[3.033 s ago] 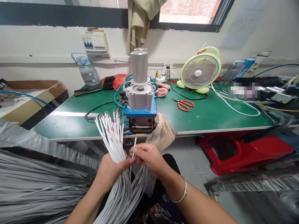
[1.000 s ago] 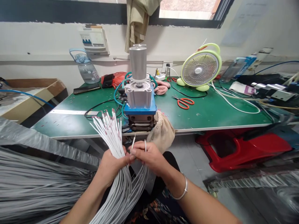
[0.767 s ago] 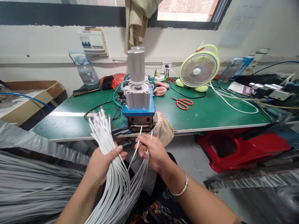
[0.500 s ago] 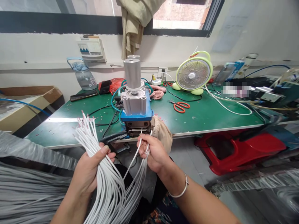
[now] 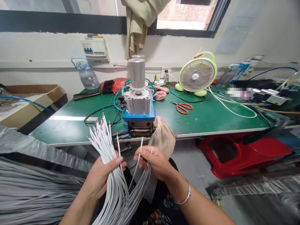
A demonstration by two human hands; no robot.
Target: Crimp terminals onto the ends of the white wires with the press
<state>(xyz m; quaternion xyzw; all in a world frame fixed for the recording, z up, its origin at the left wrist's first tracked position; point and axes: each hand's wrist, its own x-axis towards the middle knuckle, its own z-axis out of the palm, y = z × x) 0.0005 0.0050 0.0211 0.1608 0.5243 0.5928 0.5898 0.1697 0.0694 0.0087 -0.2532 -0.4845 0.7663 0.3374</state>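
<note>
My left hand (image 5: 103, 175) is closed round a thick bundle of white wires (image 5: 104, 143) whose red-tipped ends fan upward. My right hand (image 5: 153, 162) is just to its right and pinches two single white wires (image 5: 140, 149), their ends pointing up. It sits a little below the mouth of the blue and silver pneumatic press (image 5: 139, 106), which stands at the front edge of the green bench (image 5: 211, 117). A beige cloth bag (image 5: 164, 136) hangs beside the press.
Red-handled scissors (image 5: 184, 107), a small green fan (image 5: 198, 75), a water bottle (image 5: 86, 73), a phone (image 5: 86, 93) and loose cables lie on the bench. A large heap of grey-white wires (image 5: 35, 187) fills the left. A red plastic stool (image 5: 246, 153) lies under the bench.
My right hand went up to the press mouth with the two wires, then drew back down beside the bundle. My left hand swung the bundle out to the left and back.
</note>
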